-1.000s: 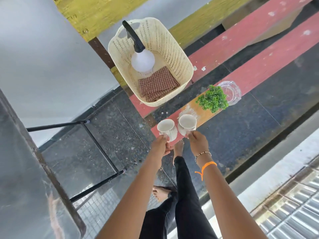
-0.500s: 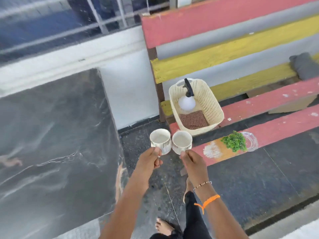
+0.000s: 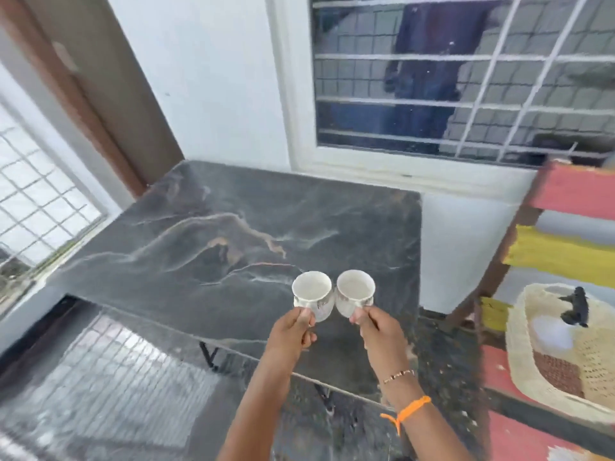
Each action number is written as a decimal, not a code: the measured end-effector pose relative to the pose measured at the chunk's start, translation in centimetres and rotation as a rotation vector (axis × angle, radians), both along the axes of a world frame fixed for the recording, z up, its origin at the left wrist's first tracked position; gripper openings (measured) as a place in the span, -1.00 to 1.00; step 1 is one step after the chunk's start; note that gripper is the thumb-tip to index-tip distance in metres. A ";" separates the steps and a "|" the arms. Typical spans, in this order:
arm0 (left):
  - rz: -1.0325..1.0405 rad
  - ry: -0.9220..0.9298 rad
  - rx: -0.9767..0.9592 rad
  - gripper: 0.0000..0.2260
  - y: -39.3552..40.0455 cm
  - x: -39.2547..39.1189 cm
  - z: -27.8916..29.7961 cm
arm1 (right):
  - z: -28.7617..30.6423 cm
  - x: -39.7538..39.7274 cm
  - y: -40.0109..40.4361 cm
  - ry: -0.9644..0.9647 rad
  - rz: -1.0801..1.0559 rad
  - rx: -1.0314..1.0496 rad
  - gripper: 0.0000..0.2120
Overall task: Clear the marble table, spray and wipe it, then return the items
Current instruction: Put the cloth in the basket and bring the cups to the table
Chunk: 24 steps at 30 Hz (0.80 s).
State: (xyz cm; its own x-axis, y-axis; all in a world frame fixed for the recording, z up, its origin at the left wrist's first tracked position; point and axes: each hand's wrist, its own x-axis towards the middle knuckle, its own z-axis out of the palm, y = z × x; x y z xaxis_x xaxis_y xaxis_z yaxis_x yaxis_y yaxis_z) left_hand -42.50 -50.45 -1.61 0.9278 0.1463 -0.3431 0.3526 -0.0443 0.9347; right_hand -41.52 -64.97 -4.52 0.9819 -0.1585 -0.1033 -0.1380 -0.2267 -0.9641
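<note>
Marble table [image 3: 253,227], two empty cups [image 3: 312,294] held above, basket [image 3: 519,344] with cloth [image 3: 555,374]

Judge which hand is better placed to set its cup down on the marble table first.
Left, though only slightly. The left hand holds its cup over the marble table, further in from its right edge. The right hand holds its cup nearer that edge. Both cups are upright.
</note>
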 end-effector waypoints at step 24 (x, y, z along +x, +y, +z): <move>0.353 -0.052 0.127 -0.70 27.0 11.7 -0.7 | -1.0 15.6 29.1 0.024 0.312 0.026 -0.68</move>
